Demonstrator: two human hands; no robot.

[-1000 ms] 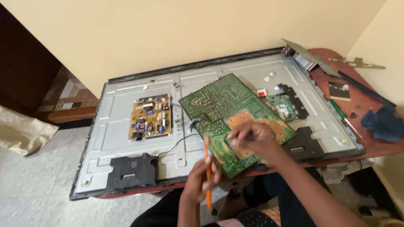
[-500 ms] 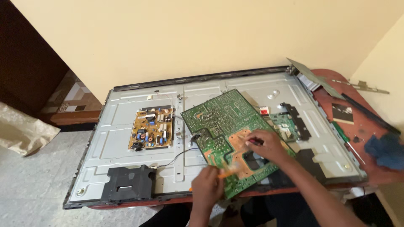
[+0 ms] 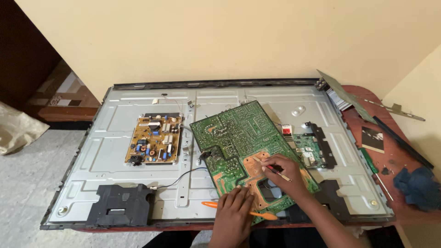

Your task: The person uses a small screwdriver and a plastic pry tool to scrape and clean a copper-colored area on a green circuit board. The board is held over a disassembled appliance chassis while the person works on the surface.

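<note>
Head view, looking down: a large green circuit board (image 3: 243, 147) lies solder-side up, tilted, on the metal back panel (image 3: 115, 183) of an opened flat screen. Left hand (image 3: 234, 212) presses flat and open on the board's near edge, likely steadying it, over an orange pry tool (image 3: 257, 213). Right hand (image 3: 282, 172) pinches a thin probe-like tool (image 3: 272, 168) against the board's copper area. A yellow power board (image 3: 154, 146) sits left, well apart.

Green circuit board (image 3: 239, 138) lies solder-side up on grey television back panel (image 3: 115, 174). Left hand (image 3: 234, 213) presses its near edge over orange tool (image 3: 239, 210); right hand (image 3: 282, 172) holds thin probe (image 3: 275, 169) to it.
</note>
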